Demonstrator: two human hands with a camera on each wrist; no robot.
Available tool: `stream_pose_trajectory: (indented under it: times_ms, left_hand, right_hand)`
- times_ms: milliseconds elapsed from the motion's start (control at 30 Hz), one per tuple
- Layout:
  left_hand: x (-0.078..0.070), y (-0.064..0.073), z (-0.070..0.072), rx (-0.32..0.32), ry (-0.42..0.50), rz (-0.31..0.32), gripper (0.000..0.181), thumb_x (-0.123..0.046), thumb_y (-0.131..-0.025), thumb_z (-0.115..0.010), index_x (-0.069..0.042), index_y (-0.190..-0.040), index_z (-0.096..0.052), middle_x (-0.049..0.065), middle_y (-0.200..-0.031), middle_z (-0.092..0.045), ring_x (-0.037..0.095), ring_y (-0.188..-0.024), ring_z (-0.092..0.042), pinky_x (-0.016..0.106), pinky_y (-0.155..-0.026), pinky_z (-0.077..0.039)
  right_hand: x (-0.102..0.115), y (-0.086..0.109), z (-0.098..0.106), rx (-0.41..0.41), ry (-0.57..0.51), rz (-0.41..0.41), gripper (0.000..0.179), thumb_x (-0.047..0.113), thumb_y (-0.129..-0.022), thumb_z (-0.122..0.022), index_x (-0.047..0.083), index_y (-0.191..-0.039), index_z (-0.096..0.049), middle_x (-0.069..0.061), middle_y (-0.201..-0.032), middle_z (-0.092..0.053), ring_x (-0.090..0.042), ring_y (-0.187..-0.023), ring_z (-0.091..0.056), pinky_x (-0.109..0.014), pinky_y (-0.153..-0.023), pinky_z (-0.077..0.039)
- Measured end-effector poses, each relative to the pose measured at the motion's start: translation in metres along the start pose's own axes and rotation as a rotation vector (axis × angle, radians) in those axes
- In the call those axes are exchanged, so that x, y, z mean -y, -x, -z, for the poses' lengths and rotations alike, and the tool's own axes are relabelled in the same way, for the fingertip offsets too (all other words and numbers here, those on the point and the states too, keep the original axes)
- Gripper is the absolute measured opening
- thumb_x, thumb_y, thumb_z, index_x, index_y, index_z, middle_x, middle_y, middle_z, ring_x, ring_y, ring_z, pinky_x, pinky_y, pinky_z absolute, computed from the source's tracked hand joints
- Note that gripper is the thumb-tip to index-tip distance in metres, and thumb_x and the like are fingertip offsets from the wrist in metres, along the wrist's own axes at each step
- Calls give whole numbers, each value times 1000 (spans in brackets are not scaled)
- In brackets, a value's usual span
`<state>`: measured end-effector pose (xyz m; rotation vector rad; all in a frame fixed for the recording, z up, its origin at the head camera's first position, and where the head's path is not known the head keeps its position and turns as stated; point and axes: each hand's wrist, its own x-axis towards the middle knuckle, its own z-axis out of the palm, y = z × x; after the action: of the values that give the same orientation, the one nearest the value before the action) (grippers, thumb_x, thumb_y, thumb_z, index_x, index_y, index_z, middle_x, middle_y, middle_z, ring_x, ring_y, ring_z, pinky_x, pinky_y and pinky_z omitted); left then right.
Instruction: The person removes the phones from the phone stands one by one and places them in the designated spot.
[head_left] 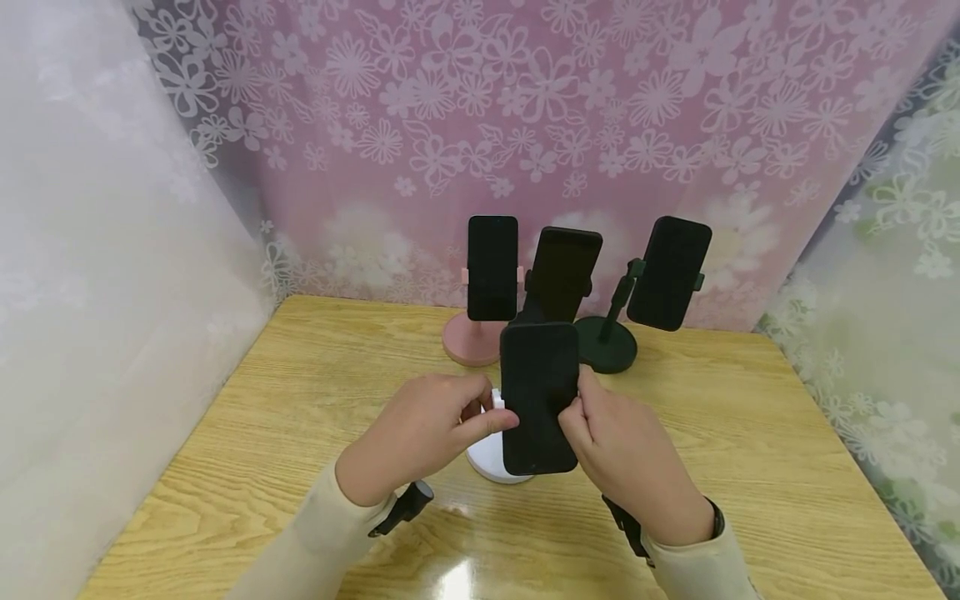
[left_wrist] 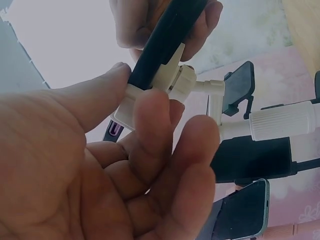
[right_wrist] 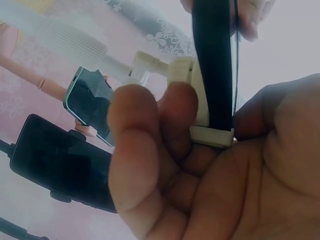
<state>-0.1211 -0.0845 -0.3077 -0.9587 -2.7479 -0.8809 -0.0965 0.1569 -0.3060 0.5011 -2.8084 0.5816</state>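
Note:
A black phone (head_left: 538, 383) sits upright in a white phone stand, its screen towards me. The round white base (head_left: 487, 458) of the stand rests on the table, partly hidden behind the phone. My left hand (head_left: 420, 425) pinches the clamp at the phone's left side, thumb on the phone's front edge and fingers curled behind. In the left wrist view the white clamp (left_wrist: 167, 77) lies against the phone's back. At the right side my right hand (head_left: 633, 442) pinches the clamp jaw and phone edge. The right wrist view shows the clamp's lip around the phone (right_wrist: 214, 65).
Behind stand a pink phone stand (head_left: 467, 340) with a phone (head_left: 492, 267), a dark stand holding another phone (head_left: 564, 267), and a dark green stand (head_left: 609, 354) with a tilted phone (head_left: 669, 273). A floral curtain (head_left: 525, 108) hangs at the back of the wooden table (head_left: 337, 358).

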Motion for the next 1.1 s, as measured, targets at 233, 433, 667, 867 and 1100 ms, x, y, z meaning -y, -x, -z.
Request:
stream_pose_trajectory:
  times_ms: [233,433,667,867,1100]
  left_hand:
    - [0,0,-2,6,2,1,35,-49,-101,-64,-19,-83,-60,-13,-61,-47,3,-51,-41,23,-51,-39]
    - [2,1,2,10,6,5,34,-44,-103,-64,-20,-81,-53,-12,-62,-45,3,-52,-38,23,-52,-36]
    - [4,0,4,-1,1,2,35,-43,-102,-65,-18,-81,-53,-12,-64,-47,3,-53,-39,23,-52,-36]
    - [4,1,2,5,1,0,32,-43,-101,-68,-20,-82,-55,-15,-69,-52,3,-56,-44,23,-54,-40]
    - [5,2,7,-12,12,38,25,-42,-100,-70,-19,-94,-59,-15,-72,-53,4,-58,-47,25,-56,-44]
  right_hand:
    - [-2,-1,0,29,-21,-17,8,10,-100,-45,7,-94,-50,2,-60,-37,-10,-49,-35,-27,-51,-33]
    - [2,5,0,64,5,10,12,14,-102,-47,4,-109,-49,5,-59,-38,-7,-47,-34,-25,-50,-35]
    - [4,7,2,68,30,44,9,14,-103,-49,6,-107,-46,7,-59,-37,-5,-46,-32,-24,-49,-34]
    - [2,7,1,53,71,78,20,13,-102,-50,1,-117,-47,8,-60,-37,-4,-46,-33,-23,-51,-35]
    - [-1,6,-2,54,18,111,34,11,-95,-53,6,-126,-42,10,-59,-35,-2,-46,-29,-22,-50,-33]
